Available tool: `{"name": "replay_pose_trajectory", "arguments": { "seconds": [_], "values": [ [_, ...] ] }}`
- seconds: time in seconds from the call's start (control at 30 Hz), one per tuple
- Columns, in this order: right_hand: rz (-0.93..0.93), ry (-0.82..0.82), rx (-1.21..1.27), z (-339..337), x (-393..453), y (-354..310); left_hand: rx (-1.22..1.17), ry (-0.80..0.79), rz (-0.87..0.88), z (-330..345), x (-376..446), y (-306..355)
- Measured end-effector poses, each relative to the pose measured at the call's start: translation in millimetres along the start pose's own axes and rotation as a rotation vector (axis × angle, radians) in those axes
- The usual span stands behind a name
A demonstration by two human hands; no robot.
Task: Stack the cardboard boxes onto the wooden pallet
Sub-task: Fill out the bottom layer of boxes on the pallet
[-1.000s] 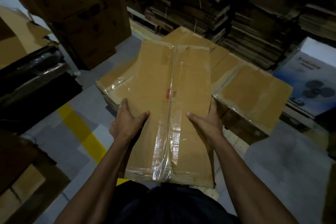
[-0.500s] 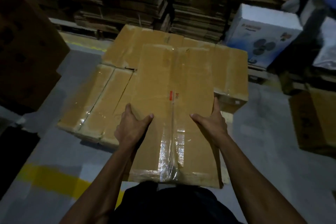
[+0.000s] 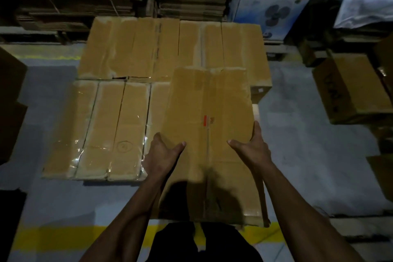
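Right now I hold the cardboard box (image 3: 208, 134) out in front of me, long side running away from my body; my left hand (image 3: 162, 153) grips its left edge with the thumb lying across the top face, and my right hand (image 3: 252, 148) clamps the right edge the same way, fingers wrapped down the side and out of sight. Its far end hangs over the near right part of the layer of boxes (image 3: 131, 95) already laid down; the wooden pallet (image 3: 256, 110) beneath shows only as a pale sliver beside the carried box. A gap seems open at the near right corner, and I judge that is where this one belongs; if I lower it skewed, its left edge could ride up onto the neighbouring box (image 3: 158, 108) and sit crooked; if I let go too far out, part of it may overhang the pallet edge and tip towards the floor (image 3: 308, 134); the glossy tape could also let my thumbs slip.
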State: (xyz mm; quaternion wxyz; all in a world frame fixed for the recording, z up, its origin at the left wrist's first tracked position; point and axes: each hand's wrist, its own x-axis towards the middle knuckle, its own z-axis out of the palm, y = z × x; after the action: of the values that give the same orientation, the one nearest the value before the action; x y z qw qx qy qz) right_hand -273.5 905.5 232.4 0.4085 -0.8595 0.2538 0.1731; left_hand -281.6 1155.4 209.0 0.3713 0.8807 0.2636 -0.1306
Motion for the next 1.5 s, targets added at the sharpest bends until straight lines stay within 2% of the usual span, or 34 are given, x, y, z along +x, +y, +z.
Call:
{"name": "replay_pose_trajectory", "arguments": {
  "seconds": [0.17, 0.3, 0.53, 0.87, 1.1, 1.5],
  "values": [
    [0.055, -0.038, 0.013, 15.5, 38.8, 33.8, 0.018, -0.037, -0.022, 36.4, 27.0, -11.7],
    [0.032, -0.069, 0.023, 30.7, 75.3, 62.1, 0.006, -0.059, -0.027, 69.8, 49.3, -25.2],
    [0.044, -0.107, 0.037, 76.4, 140.6, 103.1, -0.033, -0.095, 0.047, 131.2, 97.1, -66.2],
    [-0.006, -0.114, 0.058, 133.8, 213.2, 142.4, -0.024, -0.014, 0.111, 197.4, 150.4, -118.6],
    [-0.068, -0.068, 0.067, 156.9, 247.8, 161.4, 0.025, 0.069, 0.129, 229.4, 176.9, -127.7],
    [-0.07, -0.011, 0.111, 181.7, 264.1, 179.8, 0.165, 0.12, 0.165, 258.2, 200.9, -147.8]
  ]
}}
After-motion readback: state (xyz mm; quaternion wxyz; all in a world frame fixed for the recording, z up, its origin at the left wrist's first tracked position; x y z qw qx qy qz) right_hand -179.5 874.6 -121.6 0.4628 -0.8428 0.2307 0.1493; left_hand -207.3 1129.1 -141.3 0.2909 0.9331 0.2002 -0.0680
